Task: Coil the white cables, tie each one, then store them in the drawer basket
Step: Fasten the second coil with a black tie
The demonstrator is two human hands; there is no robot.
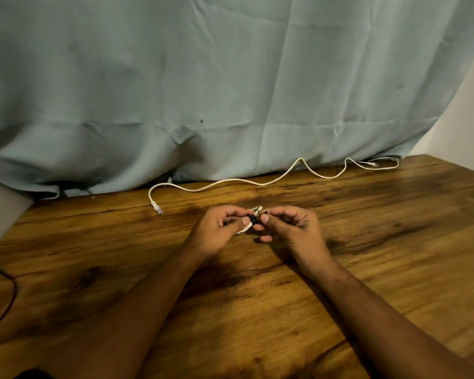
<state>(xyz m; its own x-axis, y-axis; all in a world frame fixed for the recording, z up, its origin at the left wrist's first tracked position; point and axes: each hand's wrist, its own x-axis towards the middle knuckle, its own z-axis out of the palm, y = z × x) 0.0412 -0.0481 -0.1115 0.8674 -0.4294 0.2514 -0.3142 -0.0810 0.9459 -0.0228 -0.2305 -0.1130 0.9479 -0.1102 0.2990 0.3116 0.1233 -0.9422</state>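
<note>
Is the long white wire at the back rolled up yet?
No, spread out. The long white cable snakes loosely across the table beside the cloth, untouched.

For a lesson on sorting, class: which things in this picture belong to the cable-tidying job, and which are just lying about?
Job: white cable bundle, held in the left hand; black tie on it, pinched by the right hand; loose white cable.
Lying about: blue-green cloth; dark cord at the wooden table edge.

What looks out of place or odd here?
Nothing damaged. A long white cable sprawls uncoiled along the brown wooden table's back edge; left hand and right hand pinch a small white coil with a black tie.
</note>
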